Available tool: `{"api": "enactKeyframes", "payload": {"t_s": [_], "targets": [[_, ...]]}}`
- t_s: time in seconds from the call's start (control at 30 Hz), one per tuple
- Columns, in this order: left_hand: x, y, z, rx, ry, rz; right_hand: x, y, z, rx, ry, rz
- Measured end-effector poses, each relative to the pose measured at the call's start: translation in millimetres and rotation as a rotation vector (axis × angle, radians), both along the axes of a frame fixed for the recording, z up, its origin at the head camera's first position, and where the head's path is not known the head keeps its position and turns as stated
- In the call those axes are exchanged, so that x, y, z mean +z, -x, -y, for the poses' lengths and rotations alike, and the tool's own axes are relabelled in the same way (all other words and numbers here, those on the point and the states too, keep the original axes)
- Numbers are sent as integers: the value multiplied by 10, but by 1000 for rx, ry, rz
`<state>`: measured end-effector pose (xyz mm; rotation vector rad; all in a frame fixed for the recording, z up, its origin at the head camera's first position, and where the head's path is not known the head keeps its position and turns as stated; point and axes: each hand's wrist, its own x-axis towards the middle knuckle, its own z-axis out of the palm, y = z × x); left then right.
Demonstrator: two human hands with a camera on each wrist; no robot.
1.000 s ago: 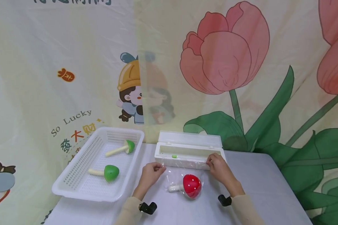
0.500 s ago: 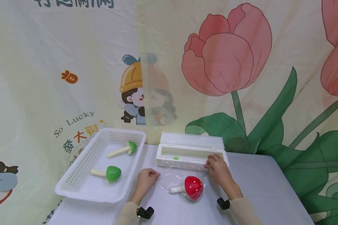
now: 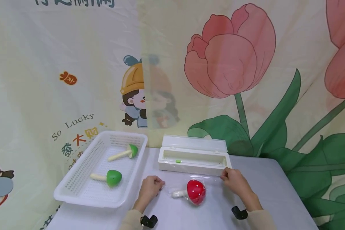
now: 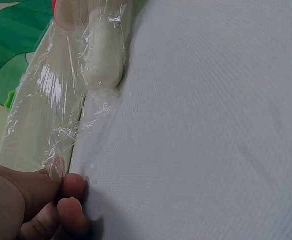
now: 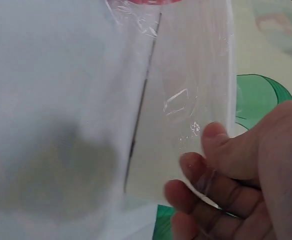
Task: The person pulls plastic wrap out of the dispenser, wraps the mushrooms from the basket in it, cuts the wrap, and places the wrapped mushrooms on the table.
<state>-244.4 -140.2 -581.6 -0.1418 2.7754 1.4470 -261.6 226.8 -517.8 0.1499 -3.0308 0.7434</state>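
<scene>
Red mushroom (image 3: 192, 192) lies crosswise, stalk (image 3: 179, 194) toward nearer left hand (image 3: 149, 189), cap (image 3: 196, 192) toward right hand (image 3: 238, 183); both pinch clear film (image 4: 55, 87).

Glints all over the plastic wrap (image 4: 53, 92), clear, glossy and crinkled around a red mushroom (image 3: 194, 192) with a smooth cap! Smooth white plastic on the box (image 3: 189, 167), plastic again on the hole-punched basket (image 3: 86, 203), while the matt tablecloth (image 3: 261, 188) shows a fine woven grain, and behind it hangs creased cloth, the printed backdrop (image 3: 97, 48).
</scene>
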Motion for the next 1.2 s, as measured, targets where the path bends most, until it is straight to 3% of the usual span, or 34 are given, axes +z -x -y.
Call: {"api": "enactKeyframes", "payload": {"t_s": [0.13,0.23,0.33,0.43,0.57,0.7,0.83,0.9,1.03,1.13,1.2], "targets": [[16,-5,-16,-15,39,14,-80,10,-1,-9,-20,89],[44,9,-33,-23,59,29,-77,20,-3,-2,-13,92],[69,20,-36,-26,93,42,-5,38,35,3,3,36],[89,15,-12,-25,153,9,107,75,136,17,34,-81],[118,-1,35,-12,233,-19,201,137,295,92,64,-220],[198,-11,64,25,286,-8,158,188,365,136,33,-234],[416,27,60,35,314,-85,55,222,344,133,17,-218],[566,72,33,11,320,-142,13,236,333,138,20,-217],[848,207,-80,-104,298,-250,-51,259,328,150,25,-233],[959,330,-187,-217,300,-312,-87,260,324,145,19,-256],[973,413,-246,-275,331,-342,-105,255,319,141,14,-269]]}}
